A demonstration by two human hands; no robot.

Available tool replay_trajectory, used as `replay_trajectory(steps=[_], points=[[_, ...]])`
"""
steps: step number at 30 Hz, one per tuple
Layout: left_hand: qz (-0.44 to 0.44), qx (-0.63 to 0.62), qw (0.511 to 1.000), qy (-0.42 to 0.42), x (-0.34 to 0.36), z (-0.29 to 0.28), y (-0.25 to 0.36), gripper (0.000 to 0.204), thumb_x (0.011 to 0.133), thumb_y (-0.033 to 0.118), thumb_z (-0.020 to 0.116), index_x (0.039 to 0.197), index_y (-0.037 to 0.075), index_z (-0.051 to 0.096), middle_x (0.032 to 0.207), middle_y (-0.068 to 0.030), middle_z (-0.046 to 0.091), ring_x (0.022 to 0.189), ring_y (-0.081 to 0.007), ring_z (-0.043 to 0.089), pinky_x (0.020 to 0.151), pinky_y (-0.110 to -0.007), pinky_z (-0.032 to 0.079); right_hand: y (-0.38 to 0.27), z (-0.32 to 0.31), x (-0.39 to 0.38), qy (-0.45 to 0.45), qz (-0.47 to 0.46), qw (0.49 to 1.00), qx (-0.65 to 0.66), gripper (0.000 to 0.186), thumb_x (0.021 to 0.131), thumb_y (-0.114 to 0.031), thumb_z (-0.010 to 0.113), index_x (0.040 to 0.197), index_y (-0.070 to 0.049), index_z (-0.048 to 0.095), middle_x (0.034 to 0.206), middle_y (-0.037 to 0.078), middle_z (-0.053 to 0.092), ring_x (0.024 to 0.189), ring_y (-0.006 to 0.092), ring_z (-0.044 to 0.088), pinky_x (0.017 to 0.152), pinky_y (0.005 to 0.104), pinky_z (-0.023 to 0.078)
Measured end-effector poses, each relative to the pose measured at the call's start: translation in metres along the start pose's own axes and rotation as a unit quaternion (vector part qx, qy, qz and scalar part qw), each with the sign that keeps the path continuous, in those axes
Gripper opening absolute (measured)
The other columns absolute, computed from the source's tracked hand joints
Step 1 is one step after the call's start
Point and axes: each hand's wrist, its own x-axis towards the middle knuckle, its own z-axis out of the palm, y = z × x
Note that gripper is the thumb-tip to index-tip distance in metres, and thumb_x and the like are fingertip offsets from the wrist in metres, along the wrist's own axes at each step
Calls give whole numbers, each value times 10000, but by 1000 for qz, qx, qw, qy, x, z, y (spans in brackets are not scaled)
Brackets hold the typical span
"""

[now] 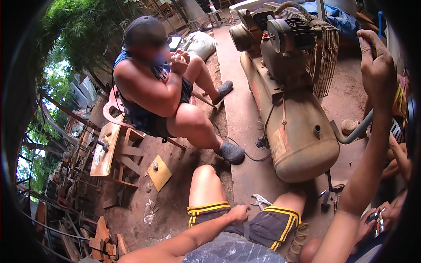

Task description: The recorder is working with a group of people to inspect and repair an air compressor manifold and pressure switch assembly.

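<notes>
At lower centre, the wrench (262,200), slanted down-right, is seen beside the curled left hand (240,213), its grip hidden; the right hand (376,59) is pinched, seemingly empty.

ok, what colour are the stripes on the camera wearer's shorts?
Yellow, against dark shorts; shows best in the head view, the only one here.

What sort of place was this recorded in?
Probably an informal outdoor workshop or yard: a large, dusty air compressor stands on a concrete strip beside bare earth, with a wood pile at lower left and leafy trees behind.
</notes>
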Motion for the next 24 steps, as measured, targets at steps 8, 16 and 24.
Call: replay_trajectory(steps=[8, 16, 24], points=[[19, -15, 1000, 12, -22, 0, -3, 404, 886, 203, 562, 1233, 15, 649, 1093, -246, 709, 1054, -397, 679, 961, -473, 527, 2, 0, -2, 3, 4, 1000, 19, 237, 1004, -221, 580, 1136, -58, 691, 1042, 141, 723, 973, 277, 695, 871, 344, 512], [3, -187, 972, 144, -41, -31, 22, 372, 942, 283, 645, 1235, 56, 664, 917, -153, 738, 858, -260, 721, 797, -389, 563, 3, 2, -2, 9, 5, 1000, 5, 237, 1007, -248, 579, 1136, -81, 687, 1009, 136, 719, 907, 255, 691, 837, 337, 514], [186, -549, 796, 176, -102, -163, 133, 300, 993, 221, 667, 1214, 20, 649, 840, 31, 582, 746, -50, 505, 656, -225, 434, 6, 4, -1, -14, 23, 1000, -16, 229, 1012, -255, 570, 1137, -102, 686, 953, 127, 707, 842, 236, 681, 800, 327, 512]])
